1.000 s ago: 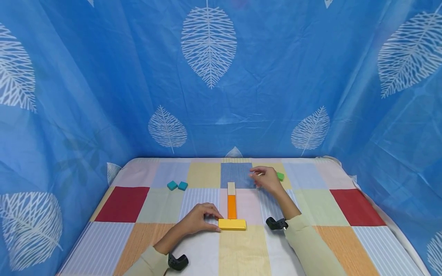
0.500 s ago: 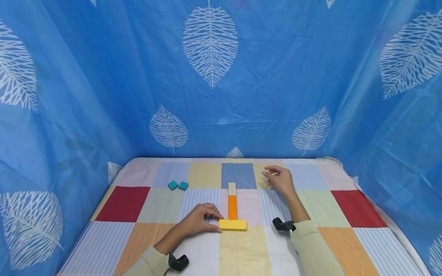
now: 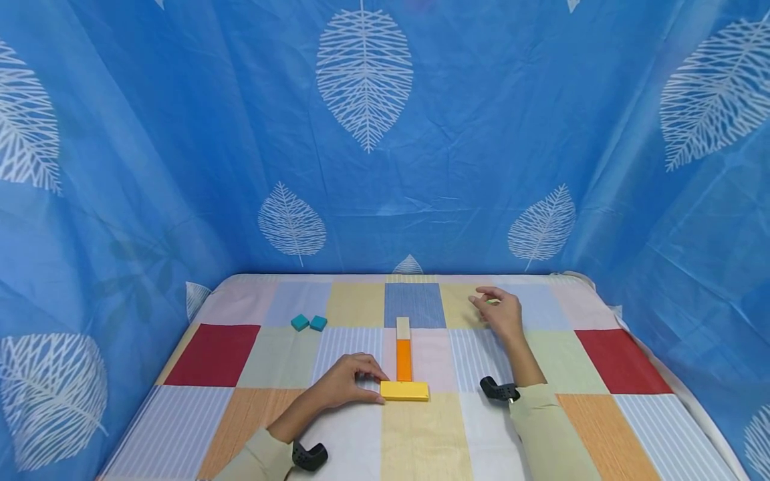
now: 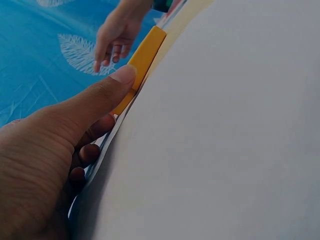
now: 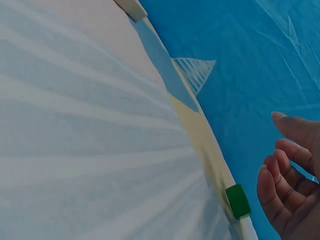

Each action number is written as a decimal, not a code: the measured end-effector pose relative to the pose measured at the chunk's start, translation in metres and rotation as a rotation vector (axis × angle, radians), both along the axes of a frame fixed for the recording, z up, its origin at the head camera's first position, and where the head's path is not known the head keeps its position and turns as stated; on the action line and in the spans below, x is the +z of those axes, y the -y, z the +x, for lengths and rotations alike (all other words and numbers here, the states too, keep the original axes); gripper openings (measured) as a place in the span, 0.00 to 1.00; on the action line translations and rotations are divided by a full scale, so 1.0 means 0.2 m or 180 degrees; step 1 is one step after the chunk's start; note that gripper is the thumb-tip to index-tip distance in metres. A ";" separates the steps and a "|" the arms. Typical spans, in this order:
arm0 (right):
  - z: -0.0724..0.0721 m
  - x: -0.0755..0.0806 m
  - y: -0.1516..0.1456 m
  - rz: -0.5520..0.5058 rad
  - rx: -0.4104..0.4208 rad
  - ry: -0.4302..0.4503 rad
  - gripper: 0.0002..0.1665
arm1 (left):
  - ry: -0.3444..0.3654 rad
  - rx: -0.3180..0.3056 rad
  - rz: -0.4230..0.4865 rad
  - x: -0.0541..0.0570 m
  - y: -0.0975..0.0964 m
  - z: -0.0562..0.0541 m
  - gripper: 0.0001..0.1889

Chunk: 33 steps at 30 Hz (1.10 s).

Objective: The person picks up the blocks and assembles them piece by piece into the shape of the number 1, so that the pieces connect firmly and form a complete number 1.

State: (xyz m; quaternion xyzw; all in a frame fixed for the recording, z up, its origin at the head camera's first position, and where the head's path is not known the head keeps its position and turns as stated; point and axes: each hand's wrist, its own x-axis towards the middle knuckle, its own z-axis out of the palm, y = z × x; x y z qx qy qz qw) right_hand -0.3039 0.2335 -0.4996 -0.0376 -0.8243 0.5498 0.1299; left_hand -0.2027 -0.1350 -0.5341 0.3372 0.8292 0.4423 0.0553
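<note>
My left hand (image 3: pixel 345 382) pinches the left end of a yellow block (image 3: pixel 406 391) between thumb and fingers. In the left wrist view the thumb lies on the near face of that block. Beyond the yellow block's middle, an orange block (image 3: pixel 404 361) and a pale wooden block (image 3: pixel 403 328) continue in a line away from me. My right hand (image 3: pixel 500 312) hovers at the far right with loosely bent fingers and nothing in them. A green block (image 5: pixel 238 201) lies on the cloth close by it, mostly hidden behind the fingers in the head view.
Two teal blocks, one left (image 3: pixel 299 323) and one right (image 3: pixel 319 323), lie side by side at the far left. A patchwork cloth (image 3: pixel 427 441) covers the table. Blue leaf-print curtains (image 3: pixel 457 167) hang behind and on both sides.
My right hand has moved right, from near the far middle to over the green block, which its fingers now largely cover. The left hand and the blocks have stayed put.
</note>
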 end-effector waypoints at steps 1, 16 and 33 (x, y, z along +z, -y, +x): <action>0.00 0.00 -0.01 0.0015 -0.0022 0.0005 0.24 | 0.0009 0.0003 -0.0003 0.00 0.00 0.00 0.16; -0.02 -0.06 -0.14 -0.0093 -0.0264 0.0220 0.27 | -0.0031 -0.0016 0.0053 -0.01 0.00 -0.01 0.16; 0.00 -0.06 -0.17 0.0217 -0.0147 0.0446 0.29 | -0.0008 -0.0011 0.0054 -0.01 0.00 0.00 0.16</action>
